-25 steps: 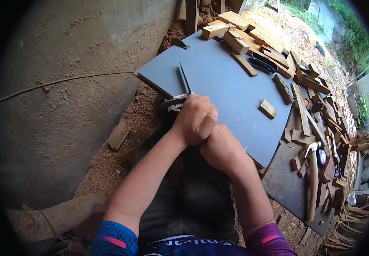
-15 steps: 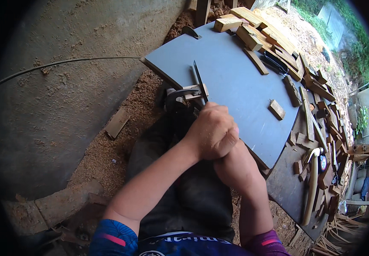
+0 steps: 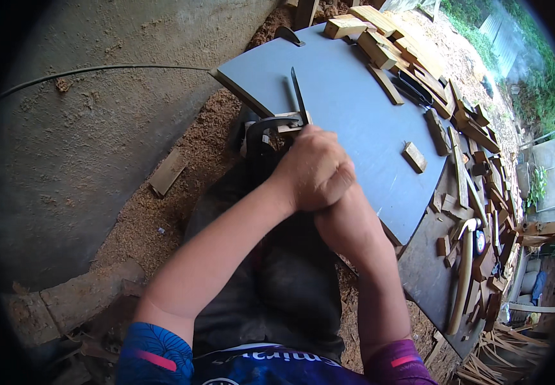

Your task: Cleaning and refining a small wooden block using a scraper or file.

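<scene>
Two hands [image 3: 312, 168] [image 3: 343, 221] grip bladed tool [image 3: 298, 95]; white-lettered blue shirt [image 3: 271, 372]

A head-worn fisheye looks down from close above the fingers [image 3: 324, 142] and blue-grey board [image 3: 357, 102].

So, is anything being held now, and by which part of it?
Yes: a long dark tool, held at its near end by the left grip and apparently the right grip; any handle is hidden.

A wood workshop
Cut wood blocks [image 3: 476, 133] and a wooden-handled tool [image 3: 462, 279] lie to the right of the hands [image 3: 314, 168], with wood dust [image 3: 137, 224] down on their left.
</scene>
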Available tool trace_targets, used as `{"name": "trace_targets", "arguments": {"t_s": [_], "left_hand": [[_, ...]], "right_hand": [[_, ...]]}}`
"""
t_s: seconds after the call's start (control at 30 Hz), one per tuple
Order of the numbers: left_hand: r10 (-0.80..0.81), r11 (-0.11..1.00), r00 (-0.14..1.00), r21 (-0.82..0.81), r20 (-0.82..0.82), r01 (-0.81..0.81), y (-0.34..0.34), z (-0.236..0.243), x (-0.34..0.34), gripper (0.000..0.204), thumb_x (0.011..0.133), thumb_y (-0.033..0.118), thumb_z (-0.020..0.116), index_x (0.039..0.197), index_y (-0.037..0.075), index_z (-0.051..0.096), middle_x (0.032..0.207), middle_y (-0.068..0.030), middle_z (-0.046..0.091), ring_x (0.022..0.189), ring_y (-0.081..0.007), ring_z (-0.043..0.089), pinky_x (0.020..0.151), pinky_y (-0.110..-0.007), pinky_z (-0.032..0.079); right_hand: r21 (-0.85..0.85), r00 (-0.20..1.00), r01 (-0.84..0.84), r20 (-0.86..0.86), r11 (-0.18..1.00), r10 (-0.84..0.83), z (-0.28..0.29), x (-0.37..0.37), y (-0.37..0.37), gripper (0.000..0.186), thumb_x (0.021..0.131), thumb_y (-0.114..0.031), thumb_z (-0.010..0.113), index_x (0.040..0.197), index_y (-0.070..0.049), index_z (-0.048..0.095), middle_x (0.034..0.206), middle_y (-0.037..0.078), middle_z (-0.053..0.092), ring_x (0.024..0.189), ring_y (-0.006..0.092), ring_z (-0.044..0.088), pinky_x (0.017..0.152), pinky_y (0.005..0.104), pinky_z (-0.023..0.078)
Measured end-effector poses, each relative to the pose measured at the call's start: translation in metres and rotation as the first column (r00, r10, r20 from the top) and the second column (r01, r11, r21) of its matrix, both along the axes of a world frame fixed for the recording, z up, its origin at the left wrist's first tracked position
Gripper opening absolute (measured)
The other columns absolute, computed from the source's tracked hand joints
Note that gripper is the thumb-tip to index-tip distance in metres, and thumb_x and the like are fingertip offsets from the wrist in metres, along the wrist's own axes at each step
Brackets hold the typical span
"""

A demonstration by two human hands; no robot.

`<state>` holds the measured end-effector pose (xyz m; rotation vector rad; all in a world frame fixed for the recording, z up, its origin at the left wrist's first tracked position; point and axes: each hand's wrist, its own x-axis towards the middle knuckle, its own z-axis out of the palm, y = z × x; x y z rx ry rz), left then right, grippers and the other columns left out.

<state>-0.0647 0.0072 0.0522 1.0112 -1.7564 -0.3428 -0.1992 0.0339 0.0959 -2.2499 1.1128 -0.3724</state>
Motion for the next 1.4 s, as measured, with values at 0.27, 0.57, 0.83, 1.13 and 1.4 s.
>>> {"name": "trace_targets", "arguments": {"t_s": [0.27,0.57,0.83,1.13,1.4], "left_hand": [[-0.142,0.989,0.990,0.035,-0.009,0.143,0.037,-0.003,-0.030,0.039,0.081,0.036,0.046,0.053,0.008,0.046,0.055,-0.0107,0.047,0.065,-0.0307,0.051,0.072,-0.040,0.039],[-0.048,0.998,0.999,0.037,-0.012,0.049,-0.002,-0.002,0.008,0.041,0.081,0.038,0.045,0.052,0.008,0.045,0.055,-0.0105,0.046,0.063,-0.0301,0.049,0.071,-0.040,0.038],[-0.030,0.996,0.997,-0.085,-0.078,0.024,0.009,-0.004,-0.008,0.039,0.080,0.035,0.045,0.052,0.008,0.046,0.056,-0.0124,0.050,0.065,-0.0318,0.052,0.073,-0.041,0.040],[-0.106,0.994,0.994,0.025,-0.018,0.106,0.040,-0.010,-0.024,0.036,0.078,0.032,0.048,0.051,0.008,0.050,0.057,-0.0115,0.052,0.067,-0.0321,0.053,0.075,-0.042,0.041],[-0.022,0.999,1.000,0.046,0.021,0.021,-0.008,-0.001,0.009,0.033,0.076,0.029,0.048,0.052,0.006,0.050,0.057,-0.0155,0.054,0.065,-0.0355,0.053,0.072,-0.045,0.041]], "right_hand": [[-0.028,0.999,0.046,-0.006,0.999,-0.047,-0.006,-0.029,0.041,0.012,0.074,-0.001,0.053,0.082,0.003,0.060,0.076,0.027,0.064,0.073,0.0469,0.063,0.066,0.0562,0.050],[-0.042,1.000,-0.027,-0.015,0.999,0.026,-0.002,0.007,-0.001,0.007,0.072,0.001,0.052,0.071,0.004,0.059,0.069,0.027,0.062,0.069,0.0461,0.062,0.063,0.0547,0.050],[-0.071,1.000,0.004,0.021,0.997,-0.002,-0.005,-0.002,0.009,0.009,0.072,0.002,0.052,0.075,0.005,0.059,0.070,0.028,0.062,0.074,0.0467,0.062,0.066,0.0536,0.049],[-0.082,0.997,0.014,-0.068,0.997,-0.019,-0.004,-0.018,0.040,0.016,0.072,0.004,0.051,0.085,0.004,0.061,0.080,0.027,0.064,0.081,0.0462,0.062,0.072,0.0519,0.051],[-0.015,1.000,0.002,0.002,1.000,-0.001,-0.007,0.012,-0.012,0.012,0.071,0.006,0.049,0.075,0.005,0.060,0.076,0.027,0.063,0.079,0.0476,0.061,0.068,0.0506,0.049]]}}
